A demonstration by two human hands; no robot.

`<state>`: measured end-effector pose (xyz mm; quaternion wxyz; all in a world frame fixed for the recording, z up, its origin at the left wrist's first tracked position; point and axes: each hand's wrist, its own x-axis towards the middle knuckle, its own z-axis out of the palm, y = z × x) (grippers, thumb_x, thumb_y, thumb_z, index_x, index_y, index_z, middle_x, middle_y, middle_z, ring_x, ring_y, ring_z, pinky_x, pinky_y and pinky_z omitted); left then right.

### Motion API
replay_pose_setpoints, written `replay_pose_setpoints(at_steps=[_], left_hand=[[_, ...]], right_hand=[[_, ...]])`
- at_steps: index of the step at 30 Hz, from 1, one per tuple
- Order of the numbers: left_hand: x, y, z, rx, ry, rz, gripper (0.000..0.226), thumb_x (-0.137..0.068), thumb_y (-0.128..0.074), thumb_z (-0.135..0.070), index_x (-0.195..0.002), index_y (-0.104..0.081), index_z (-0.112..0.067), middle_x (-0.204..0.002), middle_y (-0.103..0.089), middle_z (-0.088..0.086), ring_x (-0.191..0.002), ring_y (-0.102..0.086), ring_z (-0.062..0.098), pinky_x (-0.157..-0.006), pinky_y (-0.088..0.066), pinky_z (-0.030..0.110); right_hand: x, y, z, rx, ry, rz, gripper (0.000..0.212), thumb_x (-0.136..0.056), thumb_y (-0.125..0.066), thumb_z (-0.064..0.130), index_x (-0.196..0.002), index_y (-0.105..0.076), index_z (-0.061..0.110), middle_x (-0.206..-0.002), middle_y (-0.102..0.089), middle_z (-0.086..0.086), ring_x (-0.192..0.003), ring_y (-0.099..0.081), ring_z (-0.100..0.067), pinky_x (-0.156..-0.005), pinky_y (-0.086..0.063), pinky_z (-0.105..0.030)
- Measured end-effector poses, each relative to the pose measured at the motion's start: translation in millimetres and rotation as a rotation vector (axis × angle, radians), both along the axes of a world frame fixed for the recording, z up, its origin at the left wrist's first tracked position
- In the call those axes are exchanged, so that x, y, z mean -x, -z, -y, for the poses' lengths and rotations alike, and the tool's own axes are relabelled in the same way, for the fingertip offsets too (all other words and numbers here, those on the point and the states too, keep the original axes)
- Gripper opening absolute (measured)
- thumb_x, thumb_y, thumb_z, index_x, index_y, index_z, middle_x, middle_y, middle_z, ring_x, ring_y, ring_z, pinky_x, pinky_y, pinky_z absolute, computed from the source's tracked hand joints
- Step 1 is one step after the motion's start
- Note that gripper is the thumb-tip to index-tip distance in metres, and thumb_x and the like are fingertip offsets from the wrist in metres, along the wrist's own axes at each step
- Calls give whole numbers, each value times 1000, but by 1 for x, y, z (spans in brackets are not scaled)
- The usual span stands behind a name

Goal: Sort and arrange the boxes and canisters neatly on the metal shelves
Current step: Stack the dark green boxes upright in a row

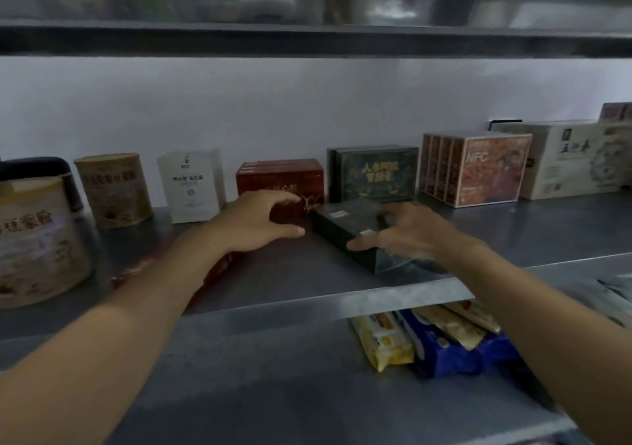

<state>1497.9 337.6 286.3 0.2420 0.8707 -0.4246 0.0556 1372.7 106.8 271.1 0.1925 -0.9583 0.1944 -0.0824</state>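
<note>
Middle metal shelf (533,232), both hands reached in.

- Flat dark green box (345,220) is found lying on its broad face on the open shelf, in front of the back row. Its long axis is skewed, running from far-left to near-right, not square to the shelf edge.
- Right hand (410,236) is laid over the near-right half of this box. The thumb is set along the near long side and the fingers are curled over the top toward the far edge. A grip is judged to be taken, though blur softens the detail.
- Left hand (260,220) is spread wide with fingers curved, and nothing is held. It is placed just left of the box's far-left corner, the thumb tip just beside it. Contact cannot be confirmed.
- Back row, left to right: tan canister (116,188), white box (191,184), red box (280,176), upright dark green box (374,172), orange NFC boxes (478,170).

Judgement: the upright dark green box appears matched in colour, and it stands directly behind the flat one. The flat box is therefore expected to be turned square and stood or slid back there. The right hand is the nearer and already placed. The left is positioned to steady the far-left end during the turn.
</note>
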Motion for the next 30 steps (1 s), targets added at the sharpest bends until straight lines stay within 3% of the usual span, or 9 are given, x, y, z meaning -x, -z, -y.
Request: replay_pose_setpoints(at_steps=[6, 11, 16, 19, 22, 25, 28, 30], left_hand=[[12, 17, 41, -10, 62, 70, 77, -80, -78, -36, -146, -39, -33, -149, -42, -6, -137, -35, 14, -111, -27, 29], [21, 32, 73, 35, 144, 59, 86, -68, -81, -54, -143, -39, -42, -141, -49, -9, -128, -42, 13, -108, -38, 45], [31, 35, 95, 90, 156, 222, 70, -76, -79, -39, -139, -48, -32, -127, -55, -6, -115, -50, 12, -97, -45, 39], [31, 40, 98, 107, 140, 285, 61, -83, -74, -30, -139, -49, -30, -128, -55, -6, -113, -50, 11, -91, -44, 31], [26, 44, 97, 238, 158, 202, 54, -86, -72, -25, -136, -52, -29, -127, -58, -7, -112, -52, 10, -93, -45, 30], [24, 41, 97, 405, 163, 29, 45, -88, -70, -25, -127, -54, -38, -122, -60, -14, -110, -53, 0, -90, -40, 16], [28, 38, 97, 562, 174, -101, 40, -88, -70, -23, -114, -52, -48, -113, -59, -29, -105, -53, -17, -86, -39, 4], [29, 37, 97, 624, 180, -155, 39, -88, -70, -21, -116, -54, -45, -114, -60, -28, -108, -54, -15, -89, -41, 7]], right_hand=[[11, 5, 21, -63, -21, 128, 108, -30, -66, 91, -119, -61, 29, -128, -57, 3, -117, -53, -26, -98, -47, -49], [19, 6, 28, -138, 1, 287, 100, -30, -70, 81, -114, -53, 30, -128, -49, -1, -117, -50, -27, -98, -47, -52], [25, -8, 33, -181, -14, 355, 102, -30, -69, 83, -115, -52, 30, -131, -46, -2, -119, -50, -28, -102, -44, -52], [33, -13, 37, -363, -92, 503, 99, -48, -72, 84, -123, -49, 24, -127, -53, 2, -110, -56, -18, -94, -49, -37], [43, -15, 45, -545, -154, 687, 99, -59, -71, 73, -139, -41, 23, -128, -49, 9, -113, -52, -9, -86, -42, -23], [45, -10, 47, -651, -180, 731, 103, -60, -74, 62, -147, -32, 25, -117, -49, 20, -104, -50, 3, -83, -38, -15], [35, 2, 49, -779, -144, 658, 104, -55, -80, 58, -145, -34, 28, -110, -52, 23, -112, -53, -6, -105, -43, -36], [29, 9, 48, -830, -142, 600, 95, -55, -82, 55, -137, -40, 30, -113, -56, 18, -120, -53, -14, -109, -41, -43]])
